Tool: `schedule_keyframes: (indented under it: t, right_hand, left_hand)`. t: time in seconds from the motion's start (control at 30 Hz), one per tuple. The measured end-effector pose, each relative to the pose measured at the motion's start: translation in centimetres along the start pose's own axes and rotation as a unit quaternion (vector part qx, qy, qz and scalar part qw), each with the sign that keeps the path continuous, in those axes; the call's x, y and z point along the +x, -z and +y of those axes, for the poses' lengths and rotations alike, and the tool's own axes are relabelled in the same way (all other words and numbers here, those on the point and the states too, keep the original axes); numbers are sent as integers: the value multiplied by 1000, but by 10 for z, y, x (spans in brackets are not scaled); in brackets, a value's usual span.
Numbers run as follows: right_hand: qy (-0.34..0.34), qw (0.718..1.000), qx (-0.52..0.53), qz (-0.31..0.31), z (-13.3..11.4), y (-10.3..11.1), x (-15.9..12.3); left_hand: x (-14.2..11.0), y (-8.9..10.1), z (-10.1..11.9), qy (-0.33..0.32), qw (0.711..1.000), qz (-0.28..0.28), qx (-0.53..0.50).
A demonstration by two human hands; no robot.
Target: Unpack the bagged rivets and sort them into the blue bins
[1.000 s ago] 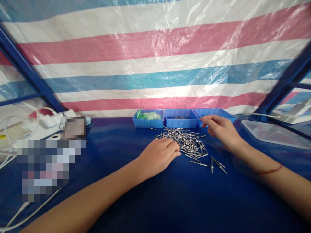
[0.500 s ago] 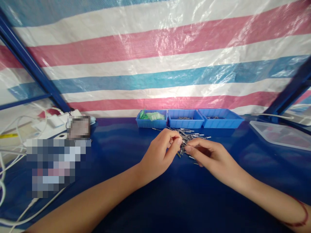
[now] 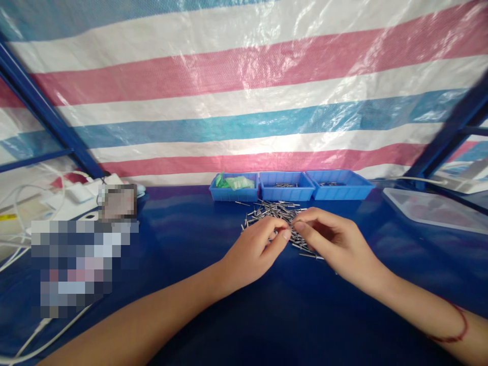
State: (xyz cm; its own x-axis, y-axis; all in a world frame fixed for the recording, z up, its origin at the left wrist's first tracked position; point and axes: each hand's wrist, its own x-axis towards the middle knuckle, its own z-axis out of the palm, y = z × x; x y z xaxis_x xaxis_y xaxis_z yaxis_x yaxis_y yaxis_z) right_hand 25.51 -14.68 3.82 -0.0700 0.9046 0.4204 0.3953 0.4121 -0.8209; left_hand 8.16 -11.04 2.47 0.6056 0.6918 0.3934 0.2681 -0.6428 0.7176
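Observation:
A loose pile of thin metal blind rivets (image 3: 274, 209) lies on the dark blue tabletop, partly hidden behind my hands. My left hand (image 3: 257, 246) is over the pile's near left side, thumb and index finger pinched together. From the right, my right hand (image 3: 335, 241) meets it, thumb and index fingertips also closed. The two sets of fingertips nearly touch above the rivets. Whatever is pinched there is too small to make out. A few rivets stick out below the right fingers.
Behind the pile stand three blue bins: one with green plastic packaging (image 3: 238, 182), a middle bin (image 3: 305, 193) and a right bin (image 3: 345, 192), both holding some rivets. A clear plastic lid (image 3: 430, 211) lies at right. White cables and a power strip (image 3: 80, 195) occupy the left, beside a blurred-out area.
My fingertips have come together and shifted slightly right in view. More of the pile shows on its left side. The whole view has drifted a little, with the bins appearing further left.

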Motion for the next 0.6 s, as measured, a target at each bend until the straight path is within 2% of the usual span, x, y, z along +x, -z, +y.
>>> schedule_keyframes:
  t: [0.3,0.6]
  right_hand:
    - [-14,1000,10,-9,7,-1,-1]
    - [0,999,-24,-23,8,0,0]
  left_hand:
    - [1,-2,0,45,997,-14,-54]
    - [2,-3,0,38,998,25,-41]
